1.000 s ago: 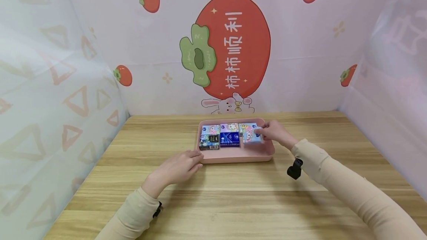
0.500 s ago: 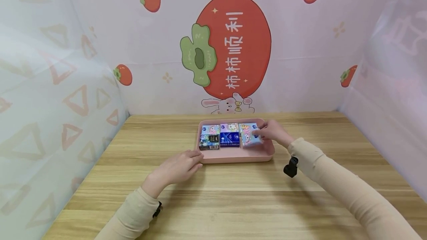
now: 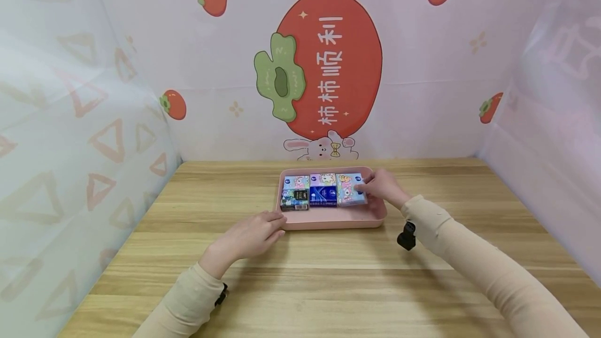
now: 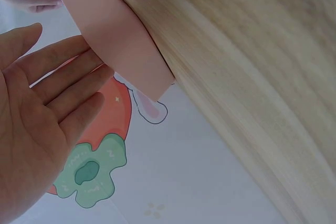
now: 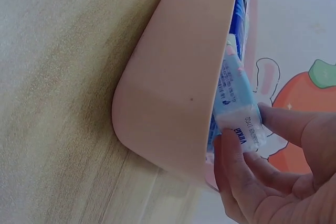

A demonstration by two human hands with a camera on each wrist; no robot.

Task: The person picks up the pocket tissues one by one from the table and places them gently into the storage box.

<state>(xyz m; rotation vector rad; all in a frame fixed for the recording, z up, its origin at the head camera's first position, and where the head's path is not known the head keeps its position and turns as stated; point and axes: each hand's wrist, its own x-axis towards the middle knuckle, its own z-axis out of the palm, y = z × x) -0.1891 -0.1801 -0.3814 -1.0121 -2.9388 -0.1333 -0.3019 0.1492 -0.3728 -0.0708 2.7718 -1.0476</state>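
Observation:
My right hand (image 3: 386, 186) pinches a light-blue tissue pack (image 3: 351, 192) with a cartoon print, at the right end of a shallow pink tray (image 3: 335, 224). In the right wrist view the thumb and fingers grip the printed end of the pack (image 5: 239, 98), which tilts over the tray wall (image 5: 168, 72). Relaxed fingers of my left hand (image 3: 251, 234) touch the tray's front left corner; the left wrist view shows them extended against the wall. Beside the held pack lie a dark blue pack (image 3: 323, 196) and a lilac one (image 3: 323, 179).
At the tray's left end are a dark green-and-black pack (image 3: 294, 200) and a pastel cartoon pack (image 3: 297, 182). The tray stands on a wood-grain table (image 3: 300, 286), near its back edge. A printed cloth backdrop (image 3: 225, 56) rises behind, with cloth walls on both sides.
My right hand has moved slightly left and toward me, lowering the light-blue tissue pack beside the dark blue one. The left hand and tray have stayed put.

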